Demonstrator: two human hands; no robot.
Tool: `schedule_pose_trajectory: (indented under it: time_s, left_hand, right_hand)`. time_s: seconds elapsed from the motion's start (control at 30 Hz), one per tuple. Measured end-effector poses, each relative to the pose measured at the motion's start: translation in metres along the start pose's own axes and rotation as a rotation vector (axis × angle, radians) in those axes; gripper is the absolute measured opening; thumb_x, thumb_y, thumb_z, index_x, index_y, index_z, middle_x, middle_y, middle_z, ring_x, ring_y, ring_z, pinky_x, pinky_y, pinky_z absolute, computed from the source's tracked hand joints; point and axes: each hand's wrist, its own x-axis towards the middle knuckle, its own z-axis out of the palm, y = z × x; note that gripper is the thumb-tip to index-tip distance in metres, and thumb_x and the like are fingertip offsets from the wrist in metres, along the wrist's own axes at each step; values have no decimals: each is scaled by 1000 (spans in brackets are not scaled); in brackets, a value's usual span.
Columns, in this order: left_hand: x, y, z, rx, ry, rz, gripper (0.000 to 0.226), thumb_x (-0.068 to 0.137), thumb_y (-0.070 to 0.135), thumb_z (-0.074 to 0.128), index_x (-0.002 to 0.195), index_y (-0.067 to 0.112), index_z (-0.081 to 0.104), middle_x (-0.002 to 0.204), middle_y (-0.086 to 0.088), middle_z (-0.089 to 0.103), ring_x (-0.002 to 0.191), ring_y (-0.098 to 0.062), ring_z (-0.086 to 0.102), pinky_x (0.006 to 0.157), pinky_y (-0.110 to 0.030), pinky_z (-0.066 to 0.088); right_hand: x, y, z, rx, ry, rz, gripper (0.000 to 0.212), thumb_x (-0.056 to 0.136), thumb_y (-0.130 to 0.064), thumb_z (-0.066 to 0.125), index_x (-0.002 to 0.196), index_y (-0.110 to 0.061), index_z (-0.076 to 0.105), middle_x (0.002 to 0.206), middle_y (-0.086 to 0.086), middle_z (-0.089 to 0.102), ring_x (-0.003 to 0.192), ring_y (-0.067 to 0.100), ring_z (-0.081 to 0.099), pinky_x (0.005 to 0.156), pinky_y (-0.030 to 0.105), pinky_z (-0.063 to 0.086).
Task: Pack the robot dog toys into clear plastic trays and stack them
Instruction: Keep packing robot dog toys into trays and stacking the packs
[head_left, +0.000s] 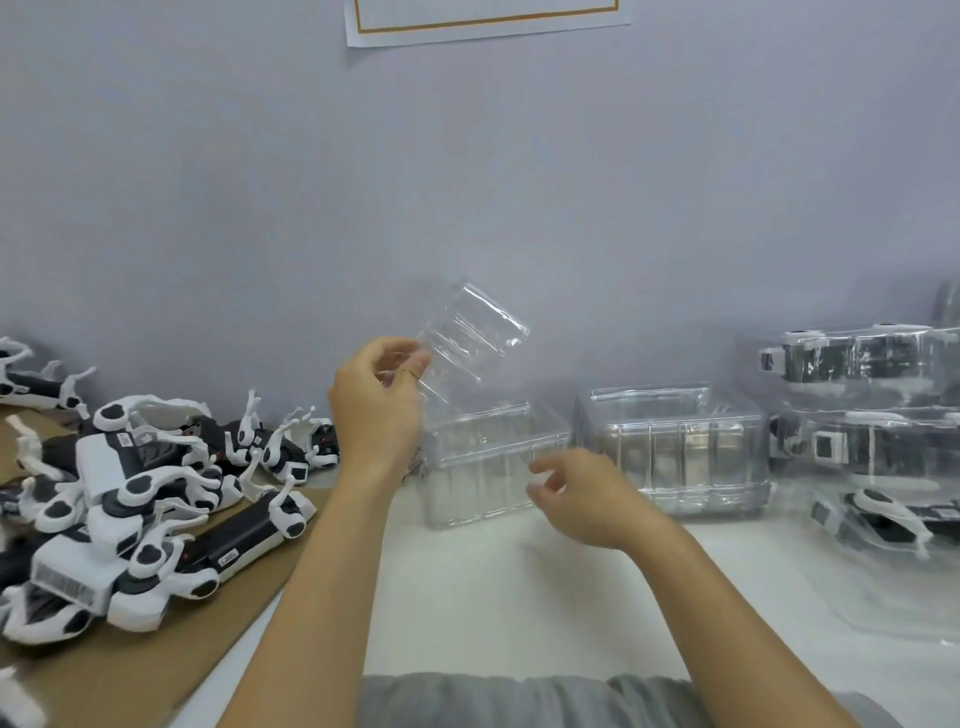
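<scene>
1. The left hand (375, 402) is raised above the white table (519, 597), its fingers curled round the lower edge of a clear plastic tray (470, 338), which it holds tilted in the air in front of the grey wall (467, 156).
2. The right hand (576, 496) hovers lower and to the right, palm turned down, fingers loosely bent and holding nothing; its fingertips are just beside the near wall of a stack of empty trays (488, 462).
3. That stack stands on the table directly under the lifted tray, and whether the two touch is hard to tell through the clear plastic.
4. A second stack of empty trays (675, 452) stands just to the right of the first one, close to the wall.
5. Further right, packed trays (872, 415) with black-and-white robot dogs inside are piled on top of each other, reaching the right edge of the view.
6. On the left, a heap of loose robot dogs (145, 493) lies on a sheet of brown cardboard (130, 675), their white legs sticking out in many directions.
7. More dogs lie at the far left against the wall.
8. A sheet of paper with an orange border (483, 21) hangs on the wall at the top.
9. Grey clothing (519, 701) shows at the bottom edge, between the forearms.
</scene>
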Motion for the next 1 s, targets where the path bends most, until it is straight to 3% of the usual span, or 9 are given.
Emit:
schedule_pose_trajectory:
  time_s: [0.07,0.1,0.23,0.4,0.57,0.7,0.83,0.9,1.0]
  left_hand:
    - [2,9,-4,-9,14,12,11,93,21,70,88,31,67,87,13,68,79,-5,61,67,-11,44]
    - [4,14,-6,-8,3,18,8,93,21,71,91,29,68,88,13,69,80,-6,62,68,-13,45]
    - [5,38,-7,61,-167,66,6,91,23,73,90,28,70,89,10,72,79,-7,66,70,-20,49]
    - [2,54,-6,98,-228,59,13,89,24,75,81,32,70,84,9,73,77,-8,67,67,-16,47]
    - [2,54,-8,17,-183,-44,12,86,20,77,79,27,73,78,8,74,58,1,64,56,-6,43]
    - [3,54,-11,-30,-119,-81,9,88,19,76,82,25,74,79,6,74,55,2,64,51,-4,41]
    - [9,54,-23,-74,60,-53,15,90,20,73,80,30,69,81,7,73,68,-6,67,56,-5,43]
    - [15,53,-34,-100,188,-29,15,92,21,71,82,31,67,86,5,73,78,-13,69,61,-9,46]
    - [25,50,-52,-124,335,-1,17,92,20,71,82,33,65,87,3,72,78,-16,68,67,-17,52]
  right_hand:
    - [-1,-10,-10,231,196,-99,17,97,-35,56,101,-29,71,92,-12,72,88,8,66,74,18,48]
    - [-3,-18,-15,395,238,-151,15,97,-36,57,95,-30,71,86,-14,73,84,4,67,69,14,46]
    - [-12,-46,-28,966,175,-324,16,95,-34,64,106,-24,70,95,-4,77,89,12,74,67,20,55]
    - [-16,-55,-33,1041,326,-334,7,93,-11,67,89,-13,73,78,7,76,74,20,75,62,19,54]
    - [-18,-53,-37,1045,333,-325,12,91,-6,68,83,-14,75,76,8,76,70,19,74,59,19,53]
    - [-18,-51,-40,1028,346,-289,13,90,-5,68,82,-13,74,73,6,76,66,18,73,58,18,53]
    - [-13,-42,-33,1037,450,-199,14,92,-2,65,82,-10,71,67,3,73,62,15,72,54,18,51]
    - [-7,-37,-28,1168,512,-134,17,95,0,60,82,-9,67,66,3,72,62,15,72,52,18,51]
    - [2,-31,-13,1429,517,-50,20,99,2,52,84,-8,61,74,4,73,68,13,74,55,16,53]
